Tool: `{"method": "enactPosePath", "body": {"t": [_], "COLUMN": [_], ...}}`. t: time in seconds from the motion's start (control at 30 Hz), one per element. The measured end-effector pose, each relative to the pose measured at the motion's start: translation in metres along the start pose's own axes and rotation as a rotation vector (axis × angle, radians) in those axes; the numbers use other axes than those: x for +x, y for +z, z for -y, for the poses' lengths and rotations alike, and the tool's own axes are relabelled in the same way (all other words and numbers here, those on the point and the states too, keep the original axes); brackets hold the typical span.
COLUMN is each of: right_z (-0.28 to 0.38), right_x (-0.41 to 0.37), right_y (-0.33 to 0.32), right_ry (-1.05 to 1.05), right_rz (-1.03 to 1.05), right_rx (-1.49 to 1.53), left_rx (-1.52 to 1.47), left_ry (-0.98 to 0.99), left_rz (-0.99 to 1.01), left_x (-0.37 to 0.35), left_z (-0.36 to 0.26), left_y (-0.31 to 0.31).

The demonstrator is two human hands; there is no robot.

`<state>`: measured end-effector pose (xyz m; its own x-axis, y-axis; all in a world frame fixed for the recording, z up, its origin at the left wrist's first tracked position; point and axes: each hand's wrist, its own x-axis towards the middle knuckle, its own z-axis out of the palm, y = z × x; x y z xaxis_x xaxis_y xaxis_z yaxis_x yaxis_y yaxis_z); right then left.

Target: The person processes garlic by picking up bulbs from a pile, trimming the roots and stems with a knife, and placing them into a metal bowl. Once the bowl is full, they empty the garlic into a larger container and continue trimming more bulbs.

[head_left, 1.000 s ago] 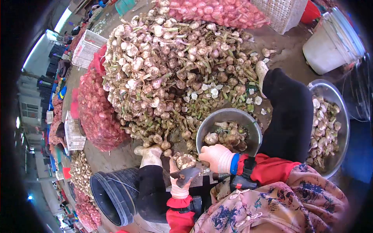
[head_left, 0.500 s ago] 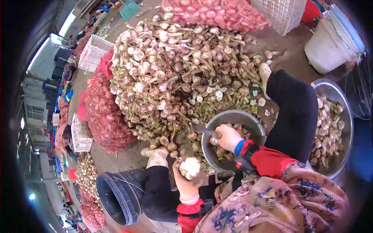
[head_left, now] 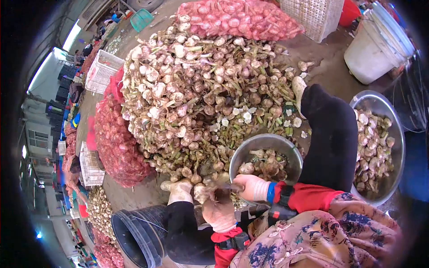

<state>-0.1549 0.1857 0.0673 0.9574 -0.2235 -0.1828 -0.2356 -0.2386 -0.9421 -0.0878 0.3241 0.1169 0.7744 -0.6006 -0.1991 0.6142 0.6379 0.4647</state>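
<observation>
My left hand [head_left: 219, 213] is closed round a garlic bulb [head_left: 203, 193], its roots or stem side blurred, low in front of me between my legs. My right hand [head_left: 251, 187] grips the handle of a small knife [head_left: 225, 186], whose blade lies against or just over the bulb. Just beyond my right hand stands a metal bowl [head_left: 297, 166] with garlic bulbs and peelings in it. A large heap of garlic with stems [head_left: 178, 89] spreads over the floor ahead, with cut stems along its near edge.
Red net sacks of garlic [head_left: 118, 138] lie at the left and far edge. A black bucket [head_left: 134, 236] lies tipped at lower left. A second metal bowl [head_left: 400, 147] and a white bucket [head_left: 368, 51] are at right. Two white crates [head_left: 105, 71] stand left; people are farther off.
My right hand with the knife has moved down and left to my left hand. The white bulb face no longer shows in my left hand, which has turned. The view has shifted slightly.
</observation>
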Motion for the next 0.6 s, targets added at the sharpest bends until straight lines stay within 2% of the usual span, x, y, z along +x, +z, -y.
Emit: {"method": "enactPosePath", "body": {"t": [0.03,0.07,0.1,0.13,0.17,0.2,0.23,0.27,0.33,0.37,0.4,0.47,0.53,0.57,0.6], "right_z": [-0.008,-0.015,-0.064,-0.112,-0.103,-0.08,-0.059,-0.05,-0.041,-0.042,-0.04,-0.029,-0.019,-0.019,-0.023], "right_x": [0.001,0.004,0.009,0.013,0.014,0.013,0.014,0.019,0.021,0.025,0.027,0.029,0.031,0.033,0.036], "right_y": [0.002,-0.001,0.017,0.038,0.033,0.018,0.004,-0.007,-0.02,-0.022,-0.026,-0.037,-0.044,-0.047,-0.047], "right_ry": [0.081,0.293,0.318,0.347,0.353,0.387,0.418,0.453,0.393,0.359,0.371,0.303,0.36,0.409,0.414], "right_rz": [0.106,0.183,0.138,0.096,0.105,-0.096,-0.297,-0.33,-0.383,-0.47,-0.466,-0.584,-0.582,-0.585,-0.59], "right_rx": [-0.028,-0.054,-0.042,-0.026,-0.027,0.098,0.222,0.123,0.471,0.606,0.604,0.723,0.722,0.721,0.716], "left_rx": [0.907,1.809,1.809,1.364,0.915,0.46,0.335,1.181,1.32,1.557,1.495,1.579,1.84,1.965,1.954], "left_ry": [0.164,0.336,0.337,0.216,0.101,-0.001,-0.127,-0.244,-0.25,-0.226,-0.258,-0.148,-0.026,-0.05,-0.144], "left_rz": [-0.117,-0.225,-0.222,-0.272,-0.317,-0.356,-0.174,-0.012,0.076,-0.072,-0.268,-0.393,-0.336,-0.42,-0.508], "left_x": [0.0,0.004,0.009,0.011,0.011,0.011,0.017,0.02,0.019,0.026,0.041,0.076,0.116,0.136,0.153], "left_z": [0.001,0.003,0.004,0.003,0.003,0.004,0.011,0.004,0.012,0.012,0.011,0.012,0.013,0.019,0.024], "left_y": [0.0,0.001,0.003,0.005,0.005,0.004,-0.022,-0.036,-0.059,-0.083,-0.028,-0.085,-0.145,-0.175,-0.202]}}
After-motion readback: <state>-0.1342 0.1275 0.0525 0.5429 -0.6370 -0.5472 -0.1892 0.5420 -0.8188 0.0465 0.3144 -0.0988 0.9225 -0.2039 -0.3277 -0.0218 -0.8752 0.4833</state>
